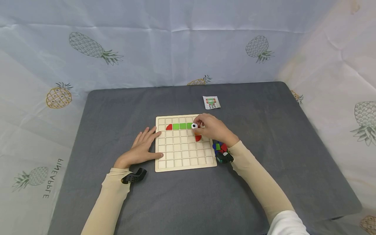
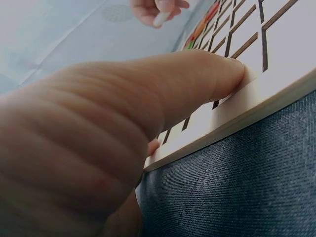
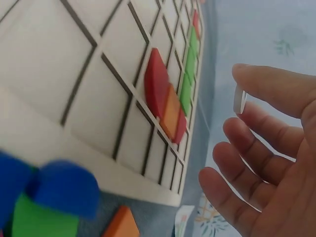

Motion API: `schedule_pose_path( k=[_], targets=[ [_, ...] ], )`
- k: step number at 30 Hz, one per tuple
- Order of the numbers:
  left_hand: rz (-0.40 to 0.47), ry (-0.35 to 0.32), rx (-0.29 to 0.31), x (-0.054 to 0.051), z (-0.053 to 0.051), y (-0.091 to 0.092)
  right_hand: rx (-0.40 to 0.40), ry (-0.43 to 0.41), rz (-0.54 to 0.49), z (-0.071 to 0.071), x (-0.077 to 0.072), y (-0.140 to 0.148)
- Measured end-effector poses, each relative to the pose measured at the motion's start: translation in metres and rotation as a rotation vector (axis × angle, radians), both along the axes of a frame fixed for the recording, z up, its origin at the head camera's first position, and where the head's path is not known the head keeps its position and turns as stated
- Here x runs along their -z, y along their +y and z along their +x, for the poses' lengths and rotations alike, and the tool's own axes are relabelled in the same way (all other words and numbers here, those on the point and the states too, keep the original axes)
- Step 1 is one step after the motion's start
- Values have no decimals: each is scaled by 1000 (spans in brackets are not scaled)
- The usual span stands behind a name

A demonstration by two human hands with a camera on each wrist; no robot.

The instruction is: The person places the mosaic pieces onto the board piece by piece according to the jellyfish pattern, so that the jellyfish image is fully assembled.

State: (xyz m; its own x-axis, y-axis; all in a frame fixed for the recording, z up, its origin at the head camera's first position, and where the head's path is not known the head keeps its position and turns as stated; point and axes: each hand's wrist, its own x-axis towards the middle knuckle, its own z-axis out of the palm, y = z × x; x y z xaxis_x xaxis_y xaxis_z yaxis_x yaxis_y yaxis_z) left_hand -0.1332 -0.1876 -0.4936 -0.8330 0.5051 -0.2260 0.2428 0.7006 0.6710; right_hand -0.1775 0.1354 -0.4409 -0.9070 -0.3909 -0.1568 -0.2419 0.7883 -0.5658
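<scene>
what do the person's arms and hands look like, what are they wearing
Both the left hand and right hand are bare, without gloves. A beige left sleeve and beige right sleeve cover the forearms, with a black device at each wrist: left device, right device. A white garment shows higher on the right arm.

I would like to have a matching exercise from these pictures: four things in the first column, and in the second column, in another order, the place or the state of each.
Column one
1. Left hand
2. Right hand
3. Green squares
4. Printed card

Column two
A. Lined up in a row on the board
B. Lies on the table, beyond the board's far edge
C. Pinches a white piece
D. Touches the board's left side

Right pairs: 1-D, 2-C, 3-A, 4-B
</scene>
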Motion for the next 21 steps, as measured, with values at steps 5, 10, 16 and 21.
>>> schedule_pose_path(
  k=[5, 10, 16, 21],
  targets=[
    [-4, 0, 1, 0, 1, 0, -25, 14, 96, -3, 7, -9],
    [3, 5, 3, 0, 1, 1, -35, 30, 148, -2, 16, -11],
    [1, 10, 1, 0, 1, 1, -58, 53, 163, -2, 21, -12],
    [-6, 8, 3, 1, 0, 0, -67, 69, 173, -2, 22, -13]
  ],
)
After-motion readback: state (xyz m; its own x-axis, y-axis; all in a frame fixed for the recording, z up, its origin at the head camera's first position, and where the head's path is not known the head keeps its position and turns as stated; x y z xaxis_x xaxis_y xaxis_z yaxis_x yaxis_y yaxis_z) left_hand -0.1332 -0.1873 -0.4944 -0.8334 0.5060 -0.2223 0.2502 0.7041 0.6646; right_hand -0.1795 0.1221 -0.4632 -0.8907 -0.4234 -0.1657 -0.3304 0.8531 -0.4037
